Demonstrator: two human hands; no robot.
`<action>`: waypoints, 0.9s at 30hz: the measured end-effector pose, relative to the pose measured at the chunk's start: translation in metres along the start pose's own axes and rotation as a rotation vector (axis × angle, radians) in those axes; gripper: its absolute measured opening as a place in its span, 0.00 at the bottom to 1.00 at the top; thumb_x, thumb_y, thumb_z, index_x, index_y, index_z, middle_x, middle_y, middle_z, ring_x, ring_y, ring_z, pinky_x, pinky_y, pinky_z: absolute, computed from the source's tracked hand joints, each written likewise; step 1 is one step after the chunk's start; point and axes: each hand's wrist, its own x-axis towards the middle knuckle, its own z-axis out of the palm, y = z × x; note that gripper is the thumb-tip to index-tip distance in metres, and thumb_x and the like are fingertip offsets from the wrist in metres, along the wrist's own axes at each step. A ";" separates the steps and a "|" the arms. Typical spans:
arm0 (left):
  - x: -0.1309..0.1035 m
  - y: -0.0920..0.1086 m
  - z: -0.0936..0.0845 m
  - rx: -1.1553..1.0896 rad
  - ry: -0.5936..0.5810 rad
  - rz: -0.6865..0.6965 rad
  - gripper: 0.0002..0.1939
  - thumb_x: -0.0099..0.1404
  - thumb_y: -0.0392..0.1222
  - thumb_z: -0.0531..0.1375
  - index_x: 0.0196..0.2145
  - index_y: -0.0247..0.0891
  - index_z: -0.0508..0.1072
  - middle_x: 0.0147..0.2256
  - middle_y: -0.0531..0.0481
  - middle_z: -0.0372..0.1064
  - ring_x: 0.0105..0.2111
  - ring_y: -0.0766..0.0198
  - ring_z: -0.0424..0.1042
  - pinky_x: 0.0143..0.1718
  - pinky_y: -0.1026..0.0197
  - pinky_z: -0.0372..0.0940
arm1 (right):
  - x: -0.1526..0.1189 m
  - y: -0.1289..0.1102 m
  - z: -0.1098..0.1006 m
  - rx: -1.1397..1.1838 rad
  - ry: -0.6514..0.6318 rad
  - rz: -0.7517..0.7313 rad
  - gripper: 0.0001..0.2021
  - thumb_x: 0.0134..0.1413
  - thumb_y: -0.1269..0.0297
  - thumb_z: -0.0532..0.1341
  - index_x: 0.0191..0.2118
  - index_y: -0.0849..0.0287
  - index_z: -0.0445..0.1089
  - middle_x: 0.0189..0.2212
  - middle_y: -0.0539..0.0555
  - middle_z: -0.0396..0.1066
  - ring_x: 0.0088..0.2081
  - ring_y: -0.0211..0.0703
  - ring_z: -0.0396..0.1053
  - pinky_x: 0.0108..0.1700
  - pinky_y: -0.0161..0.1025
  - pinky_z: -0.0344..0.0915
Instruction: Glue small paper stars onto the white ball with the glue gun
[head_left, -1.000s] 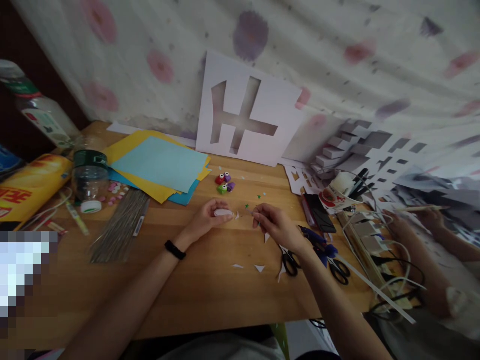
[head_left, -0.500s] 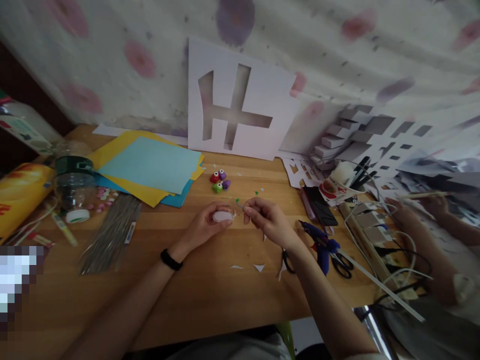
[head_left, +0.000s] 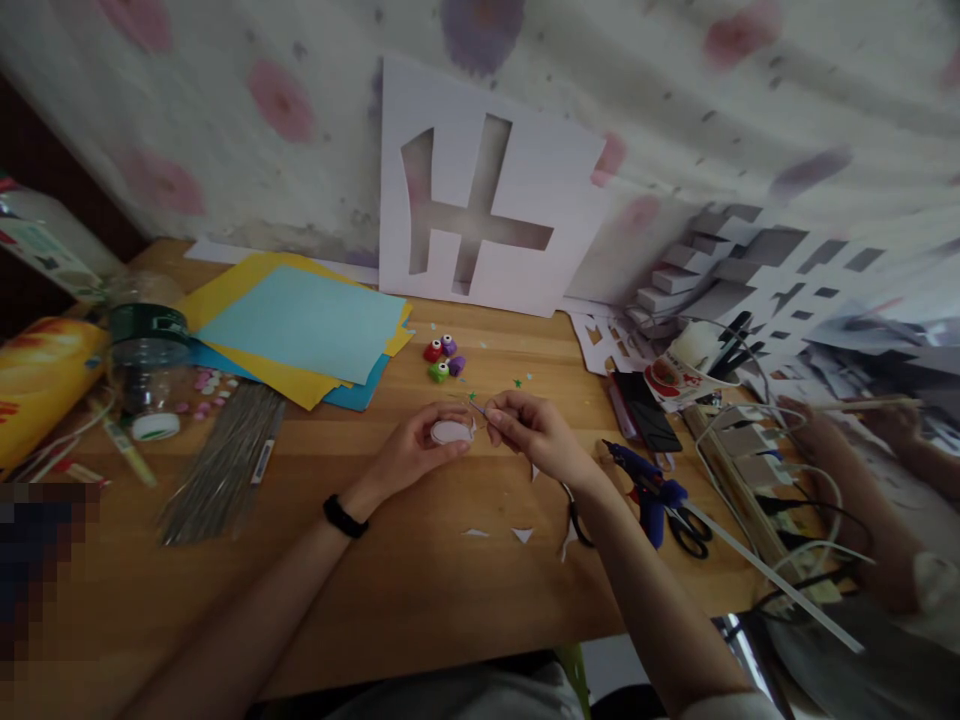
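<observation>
My left hand [head_left: 405, 450], with a black band at the wrist, is closed around a small white oval piece [head_left: 451, 432], its flat face turned up toward me. In my right hand [head_left: 534, 432], thumb and fingers pinch a thin wire-like strip [head_left: 478, 406]. Its free end points left, just above the oval piece; whether the two touch I cannot tell. Beyond my hands lie small red, purple and green beads with eyes, the green one [head_left: 439, 372] nearest. A tiny green star [head_left: 517, 383] rests on the table [head_left: 420, 600].
On the right are a blue glue gun [head_left: 649, 490], black-handled scissors [head_left: 688, 532], a power strip with cables and another person's arms [head_left: 840, 470]. Coloured paper [head_left: 300, 325], a bundle of thin wires [head_left: 225, 465] and a bottle [head_left: 146, 355] occupy the left. A cut-out white board [head_left: 577, 200] leans behind.
My right hand has turned the thin strip, so its end now reaches farther left above the oval piece. The left hand keeps its hold. The whole view has shifted slightly.
</observation>
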 end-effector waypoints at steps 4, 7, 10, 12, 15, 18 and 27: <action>0.000 -0.001 0.000 -0.009 -0.016 0.026 0.15 0.59 0.44 0.67 0.43 0.41 0.75 0.49 0.46 0.74 0.51 0.57 0.72 0.53 0.52 0.66 | 0.000 0.001 -0.001 0.000 -0.008 0.017 0.21 0.61 0.44 0.57 0.28 0.58 0.64 0.20 0.46 0.61 0.20 0.33 0.51 0.23 0.35 0.48; 0.000 -0.002 0.000 -0.004 -0.012 0.025 0.15 0.58 0.44 0.68 0.43 0.40 0.75 0.49 0.46 0.75 0.51 0.56 0.72 0.53 0.52 0.66 | 0.000 0.001 -0.001 -0.006 -0.009 0.021 0.21 0.61 0.44 0.57 0.27 0.57 0.64 0.20 0.46 0.60 0.20 0.33 0.50 0.23 0.35 0.47; 0.000 -0.003 0.000 -0.013 0.002 0.013 0.16 0.57 0.45 0.68 0.43 0.40 0.75 0.49 0.45 0.75 0.51 0.55 0.72 0.53 0.51 0.66 | 0.000 0.000 -0.001 -0.007 -0.012 0.019 0.21 0.61 0.44 0.57 0.27 0.57 0.64 0.20 0.46 0.61 0.20 0.33 0.51 0.23 0.34 0.47; 0.000 -0.003 0.000 -0.016 0.008 0.007 0.16 0.57 0.45 0.68 0.42 0.40 0.75 0.49 0.45 0.75 0.51 0.55 0.72 0.54 0.50 0.66 | 0.000 -0.002 -0.001 -0.001 -0.017 0.015 0.21 0.60 0.43 0.57 0.27 0.57 0.64 0.20 0.46 0.62 0.20 0.33 0.51 0.23 0.34 0.47; 0.001 -0.004 0.000 -0.026 0.010 -0.002 0.16 0.57 0.45 0.68 0.42 0.40 0.75 0.49 0.45 0.75 0.52 0.55 0.72 0.54 0.50 0.65 | 0.000 -0.003 -0.001 -0.001 -0.030 0.007 0.21 0.60 0.43 0.57 0.27 0.57 0.63 0.20 0.46 0.62 0.20 0.33 0.51 0.23 0.34 0.48; 0.001 -0.004 0.000 -0.025 0.013 0.001 0.15 0.57 0.45 0.69 0.41 0.40 0.75 0.50 0.45 0.75 0.53 0.55 0.72 0.55 0.50 0.65 | 0.001 -0.005 -0.001 -0.029 -0.026 -0.002 0.21 0.61 0.45 0.56 0.27 0.58 0.63 0.20 0.46 0.62 0.21 0.33 0.52 0.23 0.34 0.49; 0.001 -0.003 0.000 0.000 0.009 0.008 0.15 0.57 0.45 0.68 0.42 0.41 0.75 0.50 0.45 0.75 0.53 0.54 0.72 0.55 0.50 0.66 | 0.002 -0.005 -0.001 -0.054 -0.017 -0.004 0.19 0.62 0.48 0.56 0.27 0.58 0.63 0.21 0.47 0.63 0.21 0.33 0.52 0.24 0.34 0.49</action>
